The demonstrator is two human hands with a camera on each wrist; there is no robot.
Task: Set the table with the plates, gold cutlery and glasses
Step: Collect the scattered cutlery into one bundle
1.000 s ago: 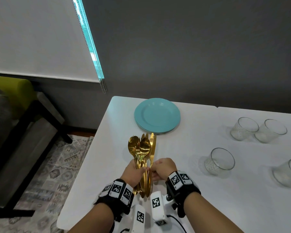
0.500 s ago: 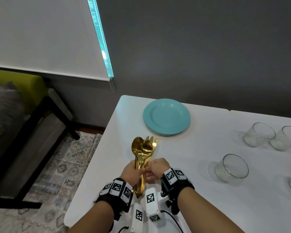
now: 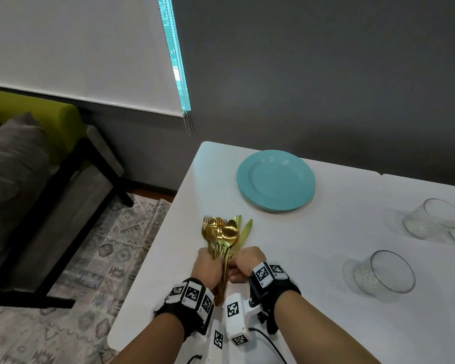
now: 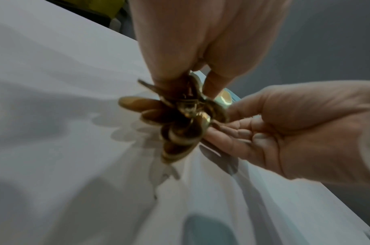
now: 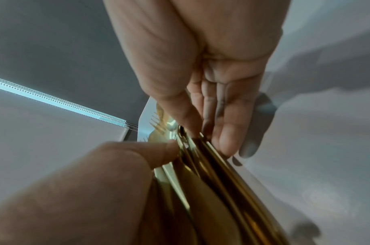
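Observation:
Above the white table's (image 3: 326,258) near left part, my left hand (image 3: 208,269) grips a bundle of gold cutlery (image 3: 223,235) by the handles, spoons and forks pointing away from me. Right beside it, my right hand (image 3: 243,264) pinches handles in the same bundle, and one knife (image 3: 243,233) angles out to the right. In the right wrist view its thumb and fingers (image 5: 225,132) close on the gold handles (image 5: 217,190). The left wrist view shows the fanned handle ends (image 4: 179,119). A stack of teal plates (image 3: 276,179) lies further back. Clear glasses (image 3: 384,271) (image 3: 434,218) stand to the right.
The table's left edge (image 3: 153,258) drops to a patterned rug (image 3: 90,271). A green sofa with a grey cushion (image 3: 13,164) and a dark-framed bench stand to the left. A grey wall and a window blind (image 3: 76,48) rise behind the table.
My head view has shifted, so the table sits further right in frame. The knife now fans out to the right of the bundle. Both hands stay on the handles.

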